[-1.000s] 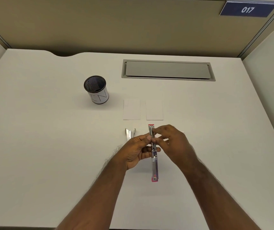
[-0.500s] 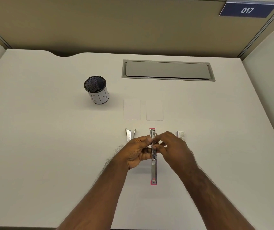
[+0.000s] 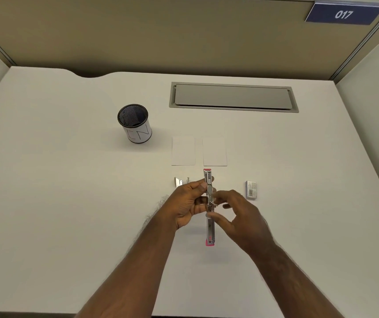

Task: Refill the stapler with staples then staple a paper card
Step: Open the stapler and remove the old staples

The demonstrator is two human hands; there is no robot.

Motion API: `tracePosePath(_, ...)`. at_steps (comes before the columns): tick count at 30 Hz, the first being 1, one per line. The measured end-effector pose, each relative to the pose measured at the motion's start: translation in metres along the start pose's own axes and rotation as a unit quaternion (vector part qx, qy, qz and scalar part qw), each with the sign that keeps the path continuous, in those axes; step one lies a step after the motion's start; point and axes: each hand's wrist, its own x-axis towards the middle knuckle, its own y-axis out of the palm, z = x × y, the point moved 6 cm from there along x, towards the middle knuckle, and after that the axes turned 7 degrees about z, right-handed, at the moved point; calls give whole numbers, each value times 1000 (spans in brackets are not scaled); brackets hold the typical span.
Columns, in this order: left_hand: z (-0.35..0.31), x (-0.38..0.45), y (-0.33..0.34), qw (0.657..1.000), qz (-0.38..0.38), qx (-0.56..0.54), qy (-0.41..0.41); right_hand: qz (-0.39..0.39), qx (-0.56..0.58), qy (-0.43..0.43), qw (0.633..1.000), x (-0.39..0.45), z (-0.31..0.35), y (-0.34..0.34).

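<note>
While the stapler [image 3: 209,203] is lying flung open, stretched out lengthwise above the bench [image 3: 69,203], the left hand [image 3: 187,206] is gripping its middle, thumb up top and fingers curled around the metal. The right hand [image 3: 239,216] is hovering just beside it, fingers loosely curled, thumb touching the stapler's rail. Two paper cards [image 3: 183,150] are lying side by side just beyond. A staple box [image 3: 251,189] is sitting to the right, a mesh cup [image 3: 135,123] off left.
</note>
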Motion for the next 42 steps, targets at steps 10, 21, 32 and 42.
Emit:
tracePosePath(10, 3, -4, 9, 998, 22, 52, 1, -2, -27, 61, 998, 19, -8, -10)
tracePosePath(21, -1, -5, 7, 997, 15, 79, 3, 54, -172, 43, 983, 23, 7, -18)
tracePosePath(32, 4, -4, 2, 999, -2, 52, -4, 68, -211, 33, 975, 18, 14, -12)
tracePosePath(42, 4, -2, 7, 998, 12, 53, -13, 10, -122, 95, 988, 29, 2, -24)
